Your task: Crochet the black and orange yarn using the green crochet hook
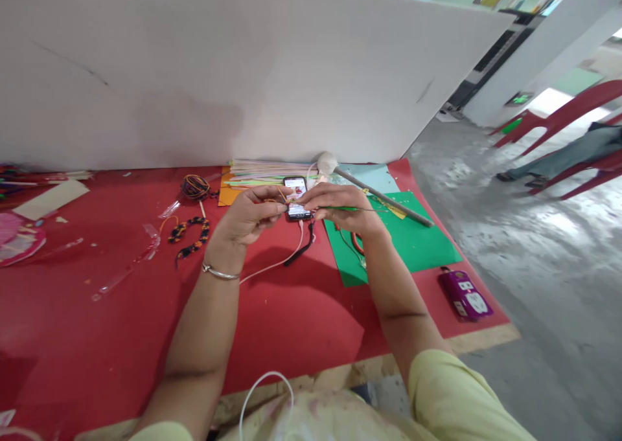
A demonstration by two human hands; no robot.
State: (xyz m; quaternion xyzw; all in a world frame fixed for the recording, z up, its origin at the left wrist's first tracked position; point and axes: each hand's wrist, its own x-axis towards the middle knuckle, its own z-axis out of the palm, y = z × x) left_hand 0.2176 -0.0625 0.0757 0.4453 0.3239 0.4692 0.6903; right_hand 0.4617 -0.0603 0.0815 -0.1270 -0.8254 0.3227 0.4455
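Note:
My left hand [250, 215] is closed in a pinch on yellow-orange yarn [283, 197], just left of a lit phone [297, 188]. Opposite it, my right hand [343, 206] is closed around a thin green stick [354, 208], whose far end sticks out to the right past the knuckles. The fingertips of both hands nearly meet in front of the phone screen. How the yarn runs between them is too small to make out. A ball of dark and orange yarn [195, 187] and a black-and-orange knotted strip [190, 237] lie left of my left hand.
A green sheet [413, 260] lies under my right forearm, with a grey rod [389, 200] across it. Pale straw-like sticks [272, 169] lie behind the phone. A purple packet [466, 295] sits near the right edge. A white panel [267, 72] bounds the red table [291, 324].

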